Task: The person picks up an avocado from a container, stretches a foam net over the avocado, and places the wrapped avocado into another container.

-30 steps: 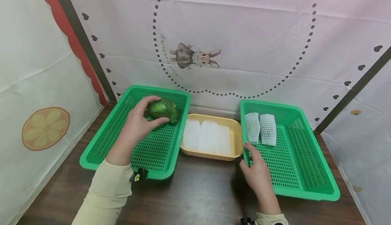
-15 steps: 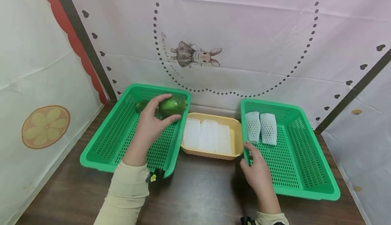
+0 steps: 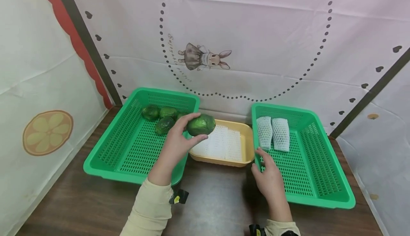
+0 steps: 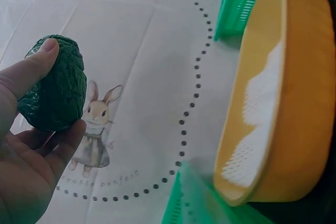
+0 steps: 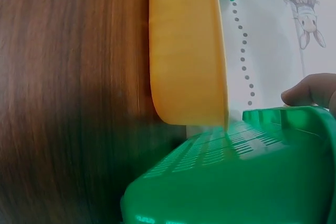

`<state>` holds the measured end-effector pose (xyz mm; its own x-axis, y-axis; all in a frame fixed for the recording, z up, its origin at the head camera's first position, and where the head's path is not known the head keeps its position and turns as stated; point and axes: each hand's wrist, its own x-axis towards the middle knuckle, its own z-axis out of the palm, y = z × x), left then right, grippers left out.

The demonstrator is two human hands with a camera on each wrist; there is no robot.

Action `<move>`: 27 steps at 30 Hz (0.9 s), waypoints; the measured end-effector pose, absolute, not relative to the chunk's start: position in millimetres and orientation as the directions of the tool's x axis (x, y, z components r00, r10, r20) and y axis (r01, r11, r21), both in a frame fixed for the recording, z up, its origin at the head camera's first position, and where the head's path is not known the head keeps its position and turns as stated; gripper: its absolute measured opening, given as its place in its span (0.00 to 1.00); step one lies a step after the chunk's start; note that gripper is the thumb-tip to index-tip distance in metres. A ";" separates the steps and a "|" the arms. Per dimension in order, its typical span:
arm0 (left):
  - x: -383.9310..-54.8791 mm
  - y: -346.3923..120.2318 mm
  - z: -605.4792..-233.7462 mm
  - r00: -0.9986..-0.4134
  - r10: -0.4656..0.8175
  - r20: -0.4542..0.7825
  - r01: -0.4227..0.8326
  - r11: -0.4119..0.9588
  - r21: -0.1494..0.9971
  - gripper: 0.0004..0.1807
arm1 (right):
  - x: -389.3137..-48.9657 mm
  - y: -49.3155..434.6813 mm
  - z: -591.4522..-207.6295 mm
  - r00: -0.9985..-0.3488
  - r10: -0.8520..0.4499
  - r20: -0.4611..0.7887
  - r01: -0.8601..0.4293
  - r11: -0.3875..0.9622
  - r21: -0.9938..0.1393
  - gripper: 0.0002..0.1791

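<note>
My left hand [image 3: 180,140] grips a dark green, glossy, avocado-shaped fruit [image 3: 201,125] between thumb and fingers. In the left wrist view its wrinkled surface [image 4: 60,85] shows against the white backdrop. The fruit is outside the left green basket [image 3: 110,173], and in the head view it overlaps the left end of a yellow tray [image 3: 248,143]. Several similar green fruits [image 3: 164,125] lie at the back of that basket. White foam net sleeves [image 3: 221,141] lie in the tray. My right hand [image 3: 270,179] holds the left rim of the right green basket [image 3: 333,204], thumb at its outer side.
Two white net-sleeved pieces [image 3: 273,134] lie at the back left of the right basket. The yellow tray stands between both baskets on a dark wooden table [image 3: 214,200]. Printed white cloth walls [image 3: 272,43] rise behind and at both sides.
My left hand has lifted the green fruit from the left basket and carried it right to the tray's left end, uncovering the other fruits. My right hand stays at the rim.
</note>
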<state>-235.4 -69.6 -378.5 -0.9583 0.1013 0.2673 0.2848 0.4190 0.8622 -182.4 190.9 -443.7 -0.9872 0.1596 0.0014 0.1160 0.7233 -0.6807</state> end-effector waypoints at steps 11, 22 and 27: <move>-224.3 -53.0 -391.0 -0.945 0.158 0.287 0.327 0.411 0.851 0.32 | -181.5 191.8 -443.0 -0.979 0.206 -0.001 0.128 0.602 -0.788 0.15; -211.1 -37.9 -413.2 -0.926 0.200 0.321 0.374 0.358 0.856 0.32 | -181.1 191.5 -443.1 -0.974 0.228 0.015 0.127 0.595 -0.794 0.12; -207.3 -35.7 -420.6 -0.918 0.227 0.324 0.390 0.375 0.841 0.31 | -180.8 190.6 -442.4 -0.973 0.233 0.011 0.133 0.594 -0.793 0.12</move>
